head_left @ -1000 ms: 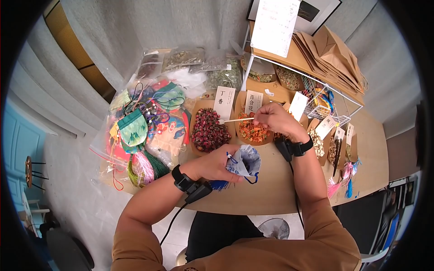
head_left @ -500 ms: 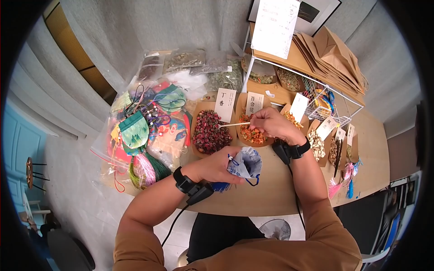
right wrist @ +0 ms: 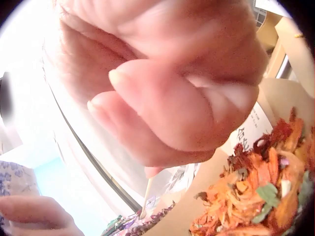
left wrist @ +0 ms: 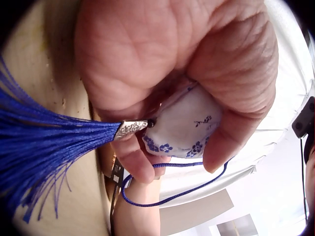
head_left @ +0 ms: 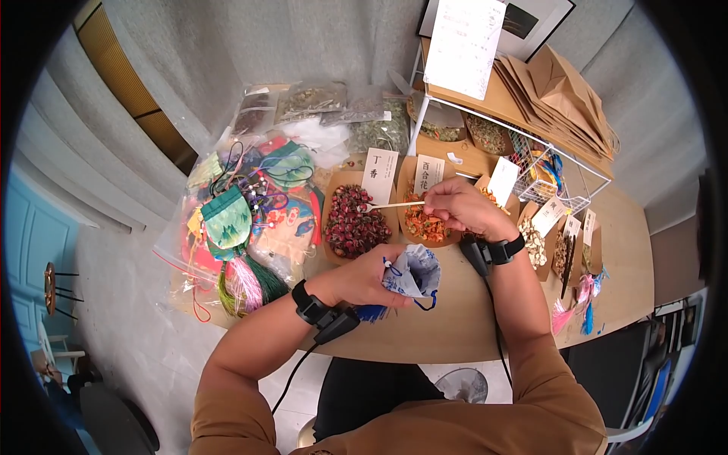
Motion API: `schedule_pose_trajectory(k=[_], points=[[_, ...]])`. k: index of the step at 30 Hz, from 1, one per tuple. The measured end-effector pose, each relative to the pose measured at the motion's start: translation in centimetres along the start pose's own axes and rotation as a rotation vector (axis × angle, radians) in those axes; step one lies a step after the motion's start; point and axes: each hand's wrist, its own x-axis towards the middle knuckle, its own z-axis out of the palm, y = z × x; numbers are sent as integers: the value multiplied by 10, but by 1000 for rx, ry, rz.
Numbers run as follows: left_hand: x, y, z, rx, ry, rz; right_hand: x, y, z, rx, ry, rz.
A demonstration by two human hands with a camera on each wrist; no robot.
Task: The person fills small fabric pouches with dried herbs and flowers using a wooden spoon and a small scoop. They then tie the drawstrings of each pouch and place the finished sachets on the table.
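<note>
Left grip [head_left: 367, 279] curls round a white-and-blue pouch [head_left: 406, 279], mouth spread, inside too shadowed to read; only the left wrist view shows the metal cap [left wrist: 133, 129] on its blue tassel [left wrist: 59, 140]. Right grip [head_left: 466, 208] pinches a pale stick [head_left: 398, 204], near end hidden by curled fingers [right wrist: 167, 108], tip at rosebuds [head_left: 355, 225] in a tray [head_left: 393, 220] leftward; orange petals [head_left: 425, 226] lie below.

The pouch [left wrist: 182, 125] is of matt cloth. Its tassel [left wrist: 54, 140] has silky threads and a metal cap [left wrist: 133, 129] (engraved, a little shiny). The table [head_left: 432, 334] looks like smooth wood, the paper bags [head_left: 565, 102] matt.
</note>
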Motion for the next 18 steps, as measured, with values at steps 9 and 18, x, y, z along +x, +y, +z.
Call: schedule_pose_trajectory(k=[9, 18], points=[[3, 0, 2, -116, 115, 141, -47, -26, -30, 165, 24, -183], [1, -3, -3, -224, 144, 130, -85, -44, -29, -177, -12, -303]])
